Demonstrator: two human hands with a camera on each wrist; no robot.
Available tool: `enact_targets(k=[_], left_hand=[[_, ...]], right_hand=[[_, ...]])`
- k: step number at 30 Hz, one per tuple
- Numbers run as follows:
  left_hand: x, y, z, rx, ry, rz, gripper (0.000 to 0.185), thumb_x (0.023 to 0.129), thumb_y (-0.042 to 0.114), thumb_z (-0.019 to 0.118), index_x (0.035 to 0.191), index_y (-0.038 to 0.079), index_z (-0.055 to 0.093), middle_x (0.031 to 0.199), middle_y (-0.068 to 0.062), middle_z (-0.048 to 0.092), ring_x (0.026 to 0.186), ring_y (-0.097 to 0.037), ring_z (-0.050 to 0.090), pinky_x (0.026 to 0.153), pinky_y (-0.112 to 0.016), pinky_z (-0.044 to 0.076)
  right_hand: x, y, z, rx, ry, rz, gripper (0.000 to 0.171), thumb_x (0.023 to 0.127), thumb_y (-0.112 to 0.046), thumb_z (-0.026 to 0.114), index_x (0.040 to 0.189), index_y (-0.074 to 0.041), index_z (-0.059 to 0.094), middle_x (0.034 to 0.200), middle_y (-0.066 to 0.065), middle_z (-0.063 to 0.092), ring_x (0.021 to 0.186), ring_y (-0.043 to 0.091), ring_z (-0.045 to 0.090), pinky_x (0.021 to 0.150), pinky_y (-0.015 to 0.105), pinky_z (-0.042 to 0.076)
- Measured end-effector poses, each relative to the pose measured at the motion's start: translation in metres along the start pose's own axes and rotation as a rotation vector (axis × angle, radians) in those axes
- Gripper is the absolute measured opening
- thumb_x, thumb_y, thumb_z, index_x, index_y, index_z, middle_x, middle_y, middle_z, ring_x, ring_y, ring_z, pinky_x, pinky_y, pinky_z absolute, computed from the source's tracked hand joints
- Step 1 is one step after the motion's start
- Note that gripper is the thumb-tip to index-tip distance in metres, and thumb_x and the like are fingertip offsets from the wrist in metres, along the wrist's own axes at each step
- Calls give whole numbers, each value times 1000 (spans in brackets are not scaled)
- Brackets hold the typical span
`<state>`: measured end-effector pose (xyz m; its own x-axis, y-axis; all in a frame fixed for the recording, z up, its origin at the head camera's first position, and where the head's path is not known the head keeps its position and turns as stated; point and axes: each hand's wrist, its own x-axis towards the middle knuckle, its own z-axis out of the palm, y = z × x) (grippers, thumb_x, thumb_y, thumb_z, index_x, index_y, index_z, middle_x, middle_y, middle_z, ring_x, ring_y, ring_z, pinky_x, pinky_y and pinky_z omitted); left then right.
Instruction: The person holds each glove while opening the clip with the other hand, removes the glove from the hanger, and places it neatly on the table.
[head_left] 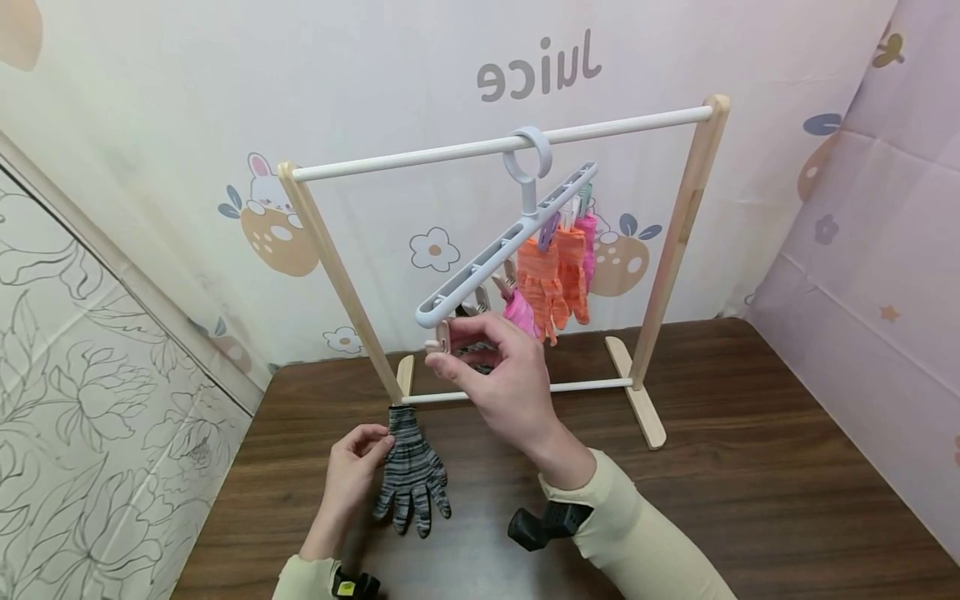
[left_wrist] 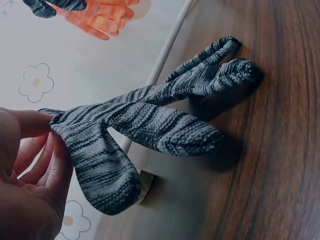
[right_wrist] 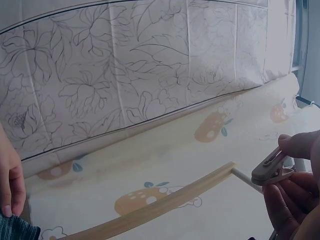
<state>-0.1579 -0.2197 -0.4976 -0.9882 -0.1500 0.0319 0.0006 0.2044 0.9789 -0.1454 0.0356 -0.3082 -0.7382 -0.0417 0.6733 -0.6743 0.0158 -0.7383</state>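
Note:
A grey striped glove hangs fingers-down over the wooden table, and my left hand pinches its cuff edge; in the left wrist view the glove spreads out from my fingers. My right hand is raised to the low end of a grey clip hanger and pinches a beige clothespin there. The right wrist view shows that clothespin between my fingertips. Orange gloves and pink gloves hang clipped on the hanger.
The hanger hooks over the white top rail of a small wooden rack standing on the dark wooden table. Patterned cloth walls close in on the left, back and right.

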Motion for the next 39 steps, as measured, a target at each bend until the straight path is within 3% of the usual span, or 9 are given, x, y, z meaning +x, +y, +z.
enact_targets(k=[12, 18, 29, 39], left_hand=[[8, -9, 0, 126, -15, 30, 10, 90, 3, 72, 98, 0, 69, 81, -8, 68, 67, -12, 59, 61, -24, 51], [11, -12, -1, 206, -32, 7, 9, 91, 6, 72, 99, 2, 70, 83, -8, 69, 70, -16, 62, 62, -26, 51], [11, -18, -5, 342, -39, 32, 8, 89, 6, 73, 96, 4, 71, 82, -4, 69, 67, -14, 59, 59, -25, 47], [15, -23, -6, 449, -67, 52, 7, 89, 8, 73, 94, 5, 71, 81, -1, 67, 70, -14, 58, 61, -26, 45]], right_hand=[[3, -1, -5, 2, -2, -22, 32, 81, -5, 81, 111, 0, 69, 98, 5, 71, 86, 19, 67, 73, 34, 59], [3, 0, -6, 4, -19, -3, 33, 81, -5, 81, 112, 0, 69, 98, 5, 71, 87, 18, 67, 74, 34, 58], [4, -4, -8, 8, -65, 67, 39, 81, -6, 82, 117, -3, 69, 99, 4, 69, 89, 16, 66, 75, 34, 58], [3, -5, -11, -44, -71, 57, 38, 82, -10, 83, 117, -4, 70, 99, 0, 67, 91, 14, 64, 75, 33, 58]])
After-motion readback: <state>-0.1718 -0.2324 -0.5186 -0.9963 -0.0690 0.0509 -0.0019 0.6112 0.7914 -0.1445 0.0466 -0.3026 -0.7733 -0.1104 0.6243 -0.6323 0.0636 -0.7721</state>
